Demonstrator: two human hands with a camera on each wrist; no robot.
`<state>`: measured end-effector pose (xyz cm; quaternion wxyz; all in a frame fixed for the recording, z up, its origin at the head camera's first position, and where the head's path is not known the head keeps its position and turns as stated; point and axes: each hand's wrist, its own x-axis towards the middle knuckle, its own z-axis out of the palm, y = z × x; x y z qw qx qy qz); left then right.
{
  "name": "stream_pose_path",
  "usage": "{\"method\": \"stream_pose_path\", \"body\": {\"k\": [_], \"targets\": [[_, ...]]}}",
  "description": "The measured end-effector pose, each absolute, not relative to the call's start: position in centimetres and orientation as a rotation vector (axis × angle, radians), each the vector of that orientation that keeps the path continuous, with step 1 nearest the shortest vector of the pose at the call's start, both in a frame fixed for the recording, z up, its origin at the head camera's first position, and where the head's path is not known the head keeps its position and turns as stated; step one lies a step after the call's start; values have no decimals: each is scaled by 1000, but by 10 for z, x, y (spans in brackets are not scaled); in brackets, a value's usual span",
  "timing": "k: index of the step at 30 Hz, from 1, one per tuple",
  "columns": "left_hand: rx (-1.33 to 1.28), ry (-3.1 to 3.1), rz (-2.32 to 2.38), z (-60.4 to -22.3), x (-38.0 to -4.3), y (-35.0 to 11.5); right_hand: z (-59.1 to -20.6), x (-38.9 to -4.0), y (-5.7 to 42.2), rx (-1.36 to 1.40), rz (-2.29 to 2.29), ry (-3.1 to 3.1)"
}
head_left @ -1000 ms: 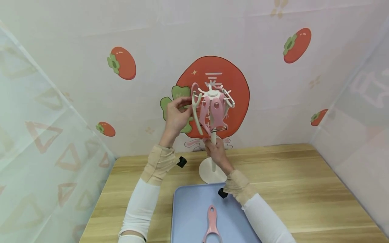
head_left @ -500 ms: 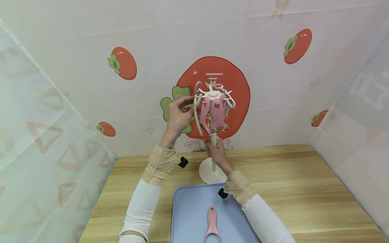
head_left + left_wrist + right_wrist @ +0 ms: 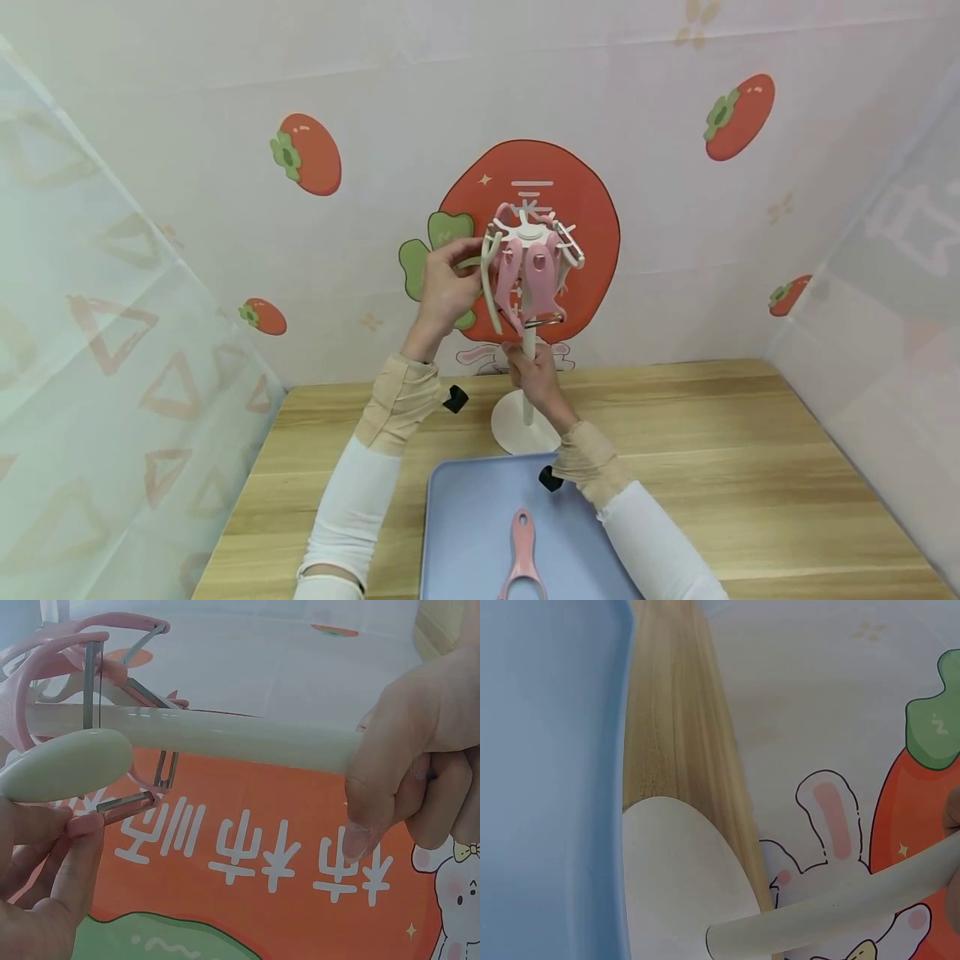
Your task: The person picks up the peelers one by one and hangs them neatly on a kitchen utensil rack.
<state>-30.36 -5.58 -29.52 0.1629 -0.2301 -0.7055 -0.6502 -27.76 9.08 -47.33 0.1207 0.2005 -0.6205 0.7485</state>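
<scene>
A white rotating-style rack with hooked arms [image 3: 528, 233] stands on a pole [image 3: 247, 739] with a round base [image 3: 510, 427]. Several pink and off-white peelers hang around it, including a pink one [image 3: 540, 279] in front and a pale one [image 3: 67, 765] at the left. My left hand [image 3: 447, 287] is at the rack's left side, pinching another pink peeler [image 3: 504, 209] near its blade, as the left wrist view shows; its handle is partly hidden behind the rack. Below the peelers, my right hand [image 3: 537, 373] grips the pole, fingers wrapped around it.
A blue tray [image 3: 465, 500] lies on the wooden table [image 3: 720, 483] before the stand, with a pink peeler [image 3: 523, 542] in it. Close behind rises a printed fabric backdrop [image 3: 375, 108]; fabric walls flank both sides.
My left hand and the pink peeler have shifted a little to the right, bringing the peeler's top in against the rack's hooks. The right hand keeps its place on the pole.
</scene>
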Motion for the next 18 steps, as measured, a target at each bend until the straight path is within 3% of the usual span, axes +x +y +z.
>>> {"method": "stream_pose_path", "body": {"k": [18], "targets": [[-746, -1952, -1936, -303, -303, -67, -475, -280, 91, 665, 2231, -1730]]}}
